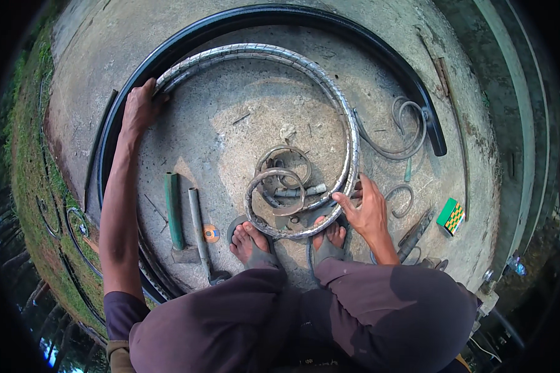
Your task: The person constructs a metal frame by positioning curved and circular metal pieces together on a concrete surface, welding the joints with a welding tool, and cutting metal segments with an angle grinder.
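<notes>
A long silver tube [348, 124] wrapped in a spiral metal strip lies curled into a large loop on the concrete, its lower part winding into a smaller ring. At the upper left my left hand [142, 102] is closed around its end, right beside a thick black curved tube [280, 13]. The fingertips there are partly hidden. On the loop's lower right side my right hand [368, 214] has its thumb across the silver tube and its fingers along the outer edge, in a loose hold. Inside the loop lie thin coiled strips [286, 155] and a short grey tube piece [300, 191].
Between my left forearm and feet lie a green tube [173, 211], a grey pipe-handled tool [198, 227] and an orange disc [211, 233]. At right are a grey curled hose [410, 146], a green-and-yellow checked box [451, 217] and a long thin rod [457, 143]. Grass [28, 180] borders the left.
</notes>
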{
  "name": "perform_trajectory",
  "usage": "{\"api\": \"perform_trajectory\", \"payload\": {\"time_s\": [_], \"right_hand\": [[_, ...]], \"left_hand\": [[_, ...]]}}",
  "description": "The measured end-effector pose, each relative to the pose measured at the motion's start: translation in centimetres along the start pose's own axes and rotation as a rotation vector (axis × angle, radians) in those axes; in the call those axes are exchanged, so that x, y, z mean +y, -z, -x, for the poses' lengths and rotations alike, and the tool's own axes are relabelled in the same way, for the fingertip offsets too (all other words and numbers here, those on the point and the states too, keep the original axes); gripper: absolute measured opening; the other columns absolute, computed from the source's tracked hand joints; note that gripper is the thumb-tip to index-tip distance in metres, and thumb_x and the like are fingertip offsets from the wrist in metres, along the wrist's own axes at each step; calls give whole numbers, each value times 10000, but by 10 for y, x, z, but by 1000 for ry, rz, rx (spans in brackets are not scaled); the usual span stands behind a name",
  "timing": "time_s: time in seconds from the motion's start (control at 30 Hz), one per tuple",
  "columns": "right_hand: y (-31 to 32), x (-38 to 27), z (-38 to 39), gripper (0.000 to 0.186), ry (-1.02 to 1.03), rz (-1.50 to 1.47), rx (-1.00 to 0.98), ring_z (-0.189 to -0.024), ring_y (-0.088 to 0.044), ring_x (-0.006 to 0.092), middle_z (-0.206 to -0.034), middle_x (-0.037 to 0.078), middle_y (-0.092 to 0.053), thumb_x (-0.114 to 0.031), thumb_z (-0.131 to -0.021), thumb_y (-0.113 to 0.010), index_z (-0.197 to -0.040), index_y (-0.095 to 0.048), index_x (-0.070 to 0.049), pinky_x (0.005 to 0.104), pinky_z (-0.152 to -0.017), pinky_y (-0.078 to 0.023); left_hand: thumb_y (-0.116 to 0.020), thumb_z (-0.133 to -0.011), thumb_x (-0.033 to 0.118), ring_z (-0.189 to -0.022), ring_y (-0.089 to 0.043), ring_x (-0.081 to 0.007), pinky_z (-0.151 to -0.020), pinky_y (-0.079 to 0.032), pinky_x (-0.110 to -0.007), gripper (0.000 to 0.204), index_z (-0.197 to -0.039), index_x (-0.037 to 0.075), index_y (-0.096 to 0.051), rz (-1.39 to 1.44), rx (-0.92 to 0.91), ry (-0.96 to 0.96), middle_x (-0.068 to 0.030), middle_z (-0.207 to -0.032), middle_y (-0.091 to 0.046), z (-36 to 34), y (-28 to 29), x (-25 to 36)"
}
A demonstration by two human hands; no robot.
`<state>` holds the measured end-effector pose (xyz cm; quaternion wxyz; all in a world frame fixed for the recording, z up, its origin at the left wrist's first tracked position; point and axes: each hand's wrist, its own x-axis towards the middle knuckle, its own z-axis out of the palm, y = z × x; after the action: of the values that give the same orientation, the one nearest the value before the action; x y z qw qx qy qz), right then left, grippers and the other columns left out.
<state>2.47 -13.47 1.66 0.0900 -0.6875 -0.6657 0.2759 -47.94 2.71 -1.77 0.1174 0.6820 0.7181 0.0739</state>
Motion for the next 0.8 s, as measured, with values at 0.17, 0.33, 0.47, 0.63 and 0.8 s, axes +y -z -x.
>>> {"api": "perform_trajectory", "payload": {"time_s": [0.17, 0.33, 0.47, 0.63, 0.8], "right_hand": [[-15, -3, -8, 439, -142, -101, -69, -802, -674, 461, -856, 268, -663, -243, -831, -765, -1040, -501, 39, 485, -693, -515], [-19, -5, -4, 368, -201, -245, -96, -842, -712, 431, -895, 264, -686, -120, -848, -710, -1079, -469, 35, 471, -698, -538], [-28, 5, 1, 355, -187, -297, -46, -835, -712, 426, -890, 255, -687, -109, -864, -684, -1096, -463, 44, 467, -717, -537], [-20, 13, -4, 507, -105, -226, -73, -710, -635, 526, -705, 291, -611, -291, -841, -779, -1037, -457, 48, 531, -611, -474], [27, 42, -27, 546, 98, 138, 429, -966, -637, 363, -1035, 191, -646, -476, -895, -697, -1131, -618, 11, 453, -801, -509]], "left_hand": [[-749, -856, 170, -777, -667, -409, -702, -490, -457, 249, -973, -5, -617, 14, 6, -48, -246, -821, -661, -4, -7, 0], [-742, -871, 186, -758, -662, -422, -685, -485, -465, 253, -971, -12, -621, 7, 4, -36, -259, -802, -649, 0, -5, -4], [-731, -881, 201, -831, -684, -423, -709, -504, -465, 284, -1056, -6, -645, 4, 23, -25, -271, -868, -667, -1, -11, -5], [-728, -882, 207, -935, -706, -376, -804, -543, -443, 426, -1265, 57, -616, -81, 90, 0, -222, -1013, -711, 2, -15, 9], [-711, -899, 345, -1185, -624, -315, -991, -500, -442, 583, -1416, 143, -531, -29, 334, -78, -133, -1306, -632, 19, -16, 70]]}}
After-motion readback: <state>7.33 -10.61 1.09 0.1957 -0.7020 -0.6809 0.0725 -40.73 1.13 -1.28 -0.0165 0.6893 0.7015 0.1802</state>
